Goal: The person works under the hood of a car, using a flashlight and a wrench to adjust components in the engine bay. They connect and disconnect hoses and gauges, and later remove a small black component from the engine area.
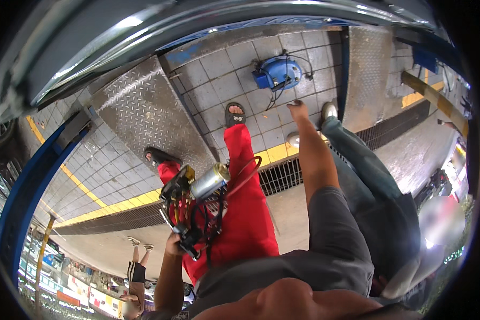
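My left hand is closed around the lower black end of a motor-like assembly with a silver cylinder, coloured wires and black cables. It is held in front of my red trousers, and a red hose loops out at its right. My right arm stretches forward, and my right hand hangs in the air with fingers apart and nothing visible in them. Nearest to it, farther off on the tiled floor, is a blue rounded machine with black cables around it.
Metal tread-plate ramps stand left and right. A vehicle's dark body spans the top. A blue lift post rises at left. A drain grating crosses behind my feet. Another person in grey-green trousers stands close at right.
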`<state>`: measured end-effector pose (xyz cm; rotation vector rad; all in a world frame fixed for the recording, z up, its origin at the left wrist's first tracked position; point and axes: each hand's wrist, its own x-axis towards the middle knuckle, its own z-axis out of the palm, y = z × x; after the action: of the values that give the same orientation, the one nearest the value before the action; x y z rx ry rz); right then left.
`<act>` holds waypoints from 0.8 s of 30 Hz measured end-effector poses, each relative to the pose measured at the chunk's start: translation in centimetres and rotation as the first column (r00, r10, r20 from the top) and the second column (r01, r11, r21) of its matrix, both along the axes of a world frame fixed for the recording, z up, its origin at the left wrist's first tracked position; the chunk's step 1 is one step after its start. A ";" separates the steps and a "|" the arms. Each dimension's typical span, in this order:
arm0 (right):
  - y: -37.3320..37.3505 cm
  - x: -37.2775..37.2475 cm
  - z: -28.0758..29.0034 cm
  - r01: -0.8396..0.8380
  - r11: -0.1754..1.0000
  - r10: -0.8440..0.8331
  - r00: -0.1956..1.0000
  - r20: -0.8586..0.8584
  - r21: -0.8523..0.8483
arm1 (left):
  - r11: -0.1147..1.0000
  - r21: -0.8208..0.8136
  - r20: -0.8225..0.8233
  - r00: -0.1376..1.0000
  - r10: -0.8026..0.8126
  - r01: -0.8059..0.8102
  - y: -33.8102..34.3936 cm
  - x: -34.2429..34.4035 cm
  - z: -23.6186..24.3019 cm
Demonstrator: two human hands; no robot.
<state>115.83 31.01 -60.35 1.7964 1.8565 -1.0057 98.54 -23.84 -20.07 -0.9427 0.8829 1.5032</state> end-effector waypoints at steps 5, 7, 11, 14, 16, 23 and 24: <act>-0.9 -0.7 -10.1 0.046 0.999 -0.049 0.966 -0.254 -0.019 | 0.999 0.008 0.046 0.998 0.039 -0.040 -0.1 1.4 -4.0; -2.0 -0.8 -13.1 0.070 0.998 -0.070 0.982 -0.173 -0.003 | 0.998 -0.028 0.013 0.998 0.055 -0.054 0.8 1.2 -5.6; -3.2 -1.2 -11.4 0.477 0.780 -0.618 0.690 -0.378 -0.405 | 0.994 -0.058 -0.047 0.995 0.093 -0.096 -1.3 2.1 -6.3; -1.5 -2.1 -7.1 0.616 0.417 -0.908 0.245 -0.341 -0.669 | 0.987 -0.111 -0.089 0.990 0.109 -0.119 0.4 2.0 -6.5; -0.7 -4.2 -4.3 0.617 0.365 -0.931 0.233 -0.281 -0.697 | 0.980 -0.148 -0.089 0.989 0.122 -0.134 2.9 1.5 -6.7; 2.5 -5.0 -8.8 0.468 0.279 -0.927 0.360 -0.107 -0.838 | 0.960 0.138 -0.054 0.966 0.252 -0.243 7.2 0.3 -7.8; 1.8 -5.9 -9.4 0.606 0.315 -0.944 0.277 -0.177 -0.730 | 0.950 0.178 -0.026 0.964 0.265 -0.256 6.9 0.7 -7.8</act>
<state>109.91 32.82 -69.76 2.1698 0.4062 -2.4388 99.25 -16.97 -27.86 -0.9231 0.6679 1.8054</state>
